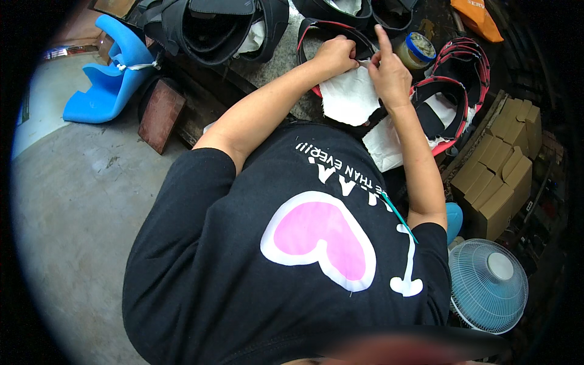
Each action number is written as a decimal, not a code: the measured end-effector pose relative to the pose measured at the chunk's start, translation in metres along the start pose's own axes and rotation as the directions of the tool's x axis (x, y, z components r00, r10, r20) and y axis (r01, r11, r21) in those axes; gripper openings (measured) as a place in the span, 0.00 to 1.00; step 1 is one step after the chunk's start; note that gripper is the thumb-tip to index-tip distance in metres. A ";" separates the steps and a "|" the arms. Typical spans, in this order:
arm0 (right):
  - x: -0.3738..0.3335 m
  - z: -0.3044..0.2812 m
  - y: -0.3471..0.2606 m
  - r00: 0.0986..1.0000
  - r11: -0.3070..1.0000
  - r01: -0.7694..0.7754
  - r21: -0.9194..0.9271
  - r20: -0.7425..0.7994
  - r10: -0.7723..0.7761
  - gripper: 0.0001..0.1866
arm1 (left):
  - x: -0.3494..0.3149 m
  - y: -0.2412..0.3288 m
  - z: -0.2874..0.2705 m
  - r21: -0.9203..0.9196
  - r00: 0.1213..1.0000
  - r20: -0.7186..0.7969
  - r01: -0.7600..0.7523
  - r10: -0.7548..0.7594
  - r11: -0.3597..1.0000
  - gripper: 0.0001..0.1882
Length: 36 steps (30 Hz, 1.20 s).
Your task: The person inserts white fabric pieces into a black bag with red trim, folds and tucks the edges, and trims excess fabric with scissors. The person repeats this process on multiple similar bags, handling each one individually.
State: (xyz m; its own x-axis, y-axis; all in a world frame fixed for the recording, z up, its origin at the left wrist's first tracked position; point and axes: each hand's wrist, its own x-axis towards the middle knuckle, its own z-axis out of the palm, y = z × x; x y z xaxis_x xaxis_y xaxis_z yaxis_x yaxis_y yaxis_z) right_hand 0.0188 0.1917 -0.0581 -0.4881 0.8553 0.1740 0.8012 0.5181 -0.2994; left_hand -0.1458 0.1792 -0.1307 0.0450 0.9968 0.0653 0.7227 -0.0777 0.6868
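Observation:
In front of me lies a rounded black band piece (302, 41) with red trim, its kind unclear. A torn-edged white cloth (350, 97) hangs over its near side. Curled fingers of my left hand (334, 58) pinch at the cloth's upper edge, by the band. My right hand (392, 79) is at the cloth's upper right, thumb side against it. Its index finger points up and away past the band's rim, while the other fingers are bent and partly hidden. Just right of that hand stands a jar (416, 50) with a blue lid.
More red-trimmed black pieces (465, 91) with white lining sit at the right. A black bag-like item (216, 30) lies at the far left of the worktop (271, 76). Around it are a blue foam form (109, 85), cardboard boxes (496, 170), a fan (490, 286) and an orange bag (477, 19).

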 end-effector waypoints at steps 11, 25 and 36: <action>0.009 -0.004 0.004 0.949 0.931 -0.292 0.219 0.188 0.253 0.45 | -0.006 0.009 -0.004 0.008 0.999 0.001 0.044 -0.044 0.999 0.20; 0.007 0.013 0.002 0.940 0.919 -0.332 0.213 0.155 0.304 0.46 | -0.007 0.020 0.006 0.150 0.993 -0.116 0.021 -0.003 0.988 0.25; 0.016 0.032 0.025 0.995 0.945 -0.002 0.326 -0.095 0.035 0.34 | -0.011 0.023 -0.004 0.073 0.998 -0.030 0.053 -0.050 0.996 0.26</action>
State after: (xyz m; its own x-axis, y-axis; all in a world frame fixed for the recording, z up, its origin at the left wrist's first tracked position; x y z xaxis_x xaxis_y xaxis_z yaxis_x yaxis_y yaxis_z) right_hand 0.0194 0.2182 -0.0925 -0.4246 0.8698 0.2513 0.6457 0.4855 -0.5894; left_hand -0.1324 0.1660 -0.1126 -0.0125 0.9985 0.0526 0.7725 -0.0238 0.6345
